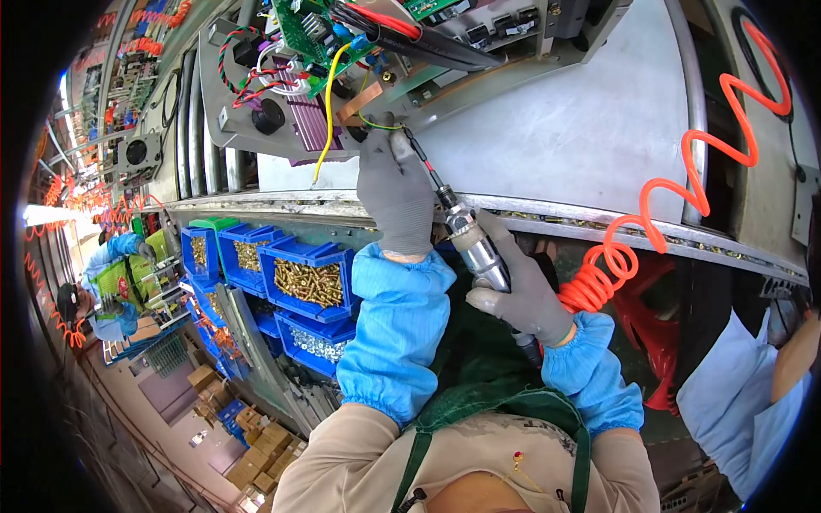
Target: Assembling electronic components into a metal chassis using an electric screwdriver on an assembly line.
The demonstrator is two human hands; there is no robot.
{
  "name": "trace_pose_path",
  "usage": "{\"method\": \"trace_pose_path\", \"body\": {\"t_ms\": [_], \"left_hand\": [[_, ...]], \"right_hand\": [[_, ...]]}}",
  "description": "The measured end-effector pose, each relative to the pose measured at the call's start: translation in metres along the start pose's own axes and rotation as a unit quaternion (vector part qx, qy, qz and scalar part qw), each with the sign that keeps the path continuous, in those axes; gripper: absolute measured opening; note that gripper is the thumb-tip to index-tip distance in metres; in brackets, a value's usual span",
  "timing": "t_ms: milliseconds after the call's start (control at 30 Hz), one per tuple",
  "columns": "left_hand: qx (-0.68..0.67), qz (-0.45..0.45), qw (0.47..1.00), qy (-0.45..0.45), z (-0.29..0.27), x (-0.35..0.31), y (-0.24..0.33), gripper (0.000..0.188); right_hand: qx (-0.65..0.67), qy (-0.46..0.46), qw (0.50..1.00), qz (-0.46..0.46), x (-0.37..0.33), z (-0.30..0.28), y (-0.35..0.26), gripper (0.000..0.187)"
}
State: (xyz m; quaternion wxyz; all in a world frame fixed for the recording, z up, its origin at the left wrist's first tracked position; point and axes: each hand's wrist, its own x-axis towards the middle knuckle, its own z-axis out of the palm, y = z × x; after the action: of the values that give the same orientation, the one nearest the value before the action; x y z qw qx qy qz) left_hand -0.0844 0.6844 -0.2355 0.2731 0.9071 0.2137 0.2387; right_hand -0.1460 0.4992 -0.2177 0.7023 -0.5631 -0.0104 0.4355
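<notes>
My right hand (530,299), in a grey glove, is wrapped round a silver and black air screwdriver (475,248). The tool tilts up and to the left, its long bit (421,152) reaching the fingertips of my left hand (395,184). That hand, also grey-gloved, is closed at the edge of a metal chassis, with a thin green-yellow wire (382,126) at its fingers; the wire's end is hard to make out. Close by are a copper strip (359,103), a purple finned heatsink (310,124), a loose yellow wire (328,111) and a green circuit board (301,24).
Blue bins of brass-coloured screws (308,284) and silver hardware (315,344) stand left of my left forearm. A coiled orange air hose (658,205) hangs at the right. A metal rail (581,221) edges the bench. Another person's sleeve (735,398) shows at the right; a co-worker (115,265) is far left.
</notes>
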Motion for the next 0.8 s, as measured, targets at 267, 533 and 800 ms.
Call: {"method": "trace_pose_path", "body": {"t_ms": [267, 533, 800], "left_hand": [[0.047, 0.012, 0.998, -0.038, 0.001, 0.001, -0.005, 0.032], [0.086, -0.016, 0.995, -0.045, 0.005, 0.007, -0.004, 0.029], [0.060, -0.024, 0.997, -0.035, 0.016, 0.013, -0.014, 0.022]], "right_hand": [[-0.015, 0.014, 0.999, -0.037, 0.009, 0.005, 0.013, 0.095], [-0.031, 0.027, 0.997, -0.058, 0.012, 0.009, 0.022, 0.095], [-0.073, 0.063, 0.992, -0.077, 0.021, 0.029, 0.039, 0.095]]}}
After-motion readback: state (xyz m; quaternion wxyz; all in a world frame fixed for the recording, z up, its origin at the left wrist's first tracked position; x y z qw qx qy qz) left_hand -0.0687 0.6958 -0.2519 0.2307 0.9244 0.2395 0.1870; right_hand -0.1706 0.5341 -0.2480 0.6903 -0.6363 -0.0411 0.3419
